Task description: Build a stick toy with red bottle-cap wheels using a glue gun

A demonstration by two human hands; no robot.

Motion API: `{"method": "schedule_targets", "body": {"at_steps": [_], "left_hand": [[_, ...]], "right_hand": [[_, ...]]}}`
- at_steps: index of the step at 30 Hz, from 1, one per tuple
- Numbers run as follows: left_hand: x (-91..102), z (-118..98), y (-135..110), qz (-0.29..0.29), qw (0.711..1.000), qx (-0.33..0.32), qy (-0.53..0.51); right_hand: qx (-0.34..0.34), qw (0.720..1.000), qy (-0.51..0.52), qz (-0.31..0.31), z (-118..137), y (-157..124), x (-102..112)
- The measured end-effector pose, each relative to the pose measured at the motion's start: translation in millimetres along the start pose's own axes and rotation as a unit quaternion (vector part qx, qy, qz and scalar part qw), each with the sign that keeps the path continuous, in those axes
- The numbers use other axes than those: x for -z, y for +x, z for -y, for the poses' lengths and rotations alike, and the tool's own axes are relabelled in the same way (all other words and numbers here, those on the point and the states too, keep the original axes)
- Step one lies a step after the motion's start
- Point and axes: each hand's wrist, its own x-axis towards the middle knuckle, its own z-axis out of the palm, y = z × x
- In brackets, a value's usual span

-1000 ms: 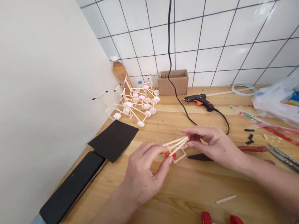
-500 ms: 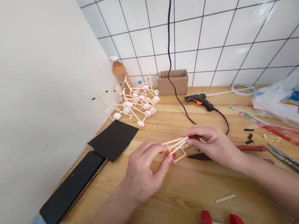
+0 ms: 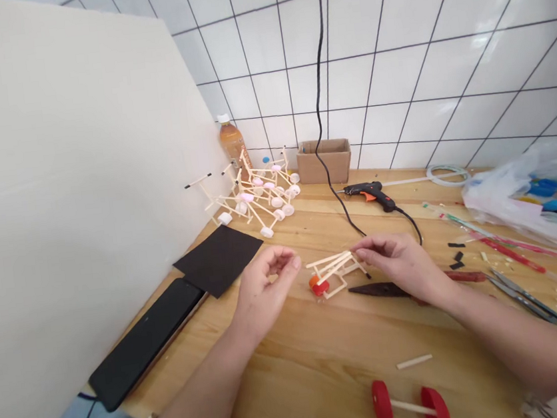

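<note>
The stick frame (image 3: 335,269) is on the table (image 3: 316,366), between the 2 hands. The left hand (image 3: 262,285), loosely open and curled, is just beside it, apart. The right hand (image 3: 399,259) is at its upper right end, gripping or not, I cannot tell. Pliers (image 3: 375,290) lie beneath; 2 red wheels (image 3: 382,403) sit nearer.

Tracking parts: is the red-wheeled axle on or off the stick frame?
Off: the axle lies on the table, apart from the frame.
</note>
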Motion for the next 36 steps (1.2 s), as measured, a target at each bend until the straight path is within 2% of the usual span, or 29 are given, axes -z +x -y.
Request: {"method": "schedule_targets", "body": {"at_steps": [7, 12, 18, 23, 36], "left_hand": [[-7.4, 4.5, 11.4, 0.072, 0.992, 0.062, -0.087], [-5.3, -3.8, 18.9, 0.119, 0.983, 0.071, -0.117], [-4.9, -14.9, 24.3, 0.174, 0.982, 0.054, -0.058], [-12.2, -24.5, 31.2, 0.245, 0.968, 0.050, -0.017], [-15.7, -18.7, 31.4, 0.281, 0.946, 0.107, -0.122]], "right_hand": [[-0.011, 0.998, -0.061, 0.003, -4.0, 3.1, 3.4], [0.005, 0.996, -0.086, 0.032, -6.8, 1.3, -1.9], [0.031, 0.990, -0.118, 0.074, -5.1, -1.6, -6.8], [0.047, 0.984, -0.154, 0.074, -5.1, -2.7, -9.6], [0.096, 0.971, -0.214, 0.043, -6.4, -7.6, -18.2]]}}
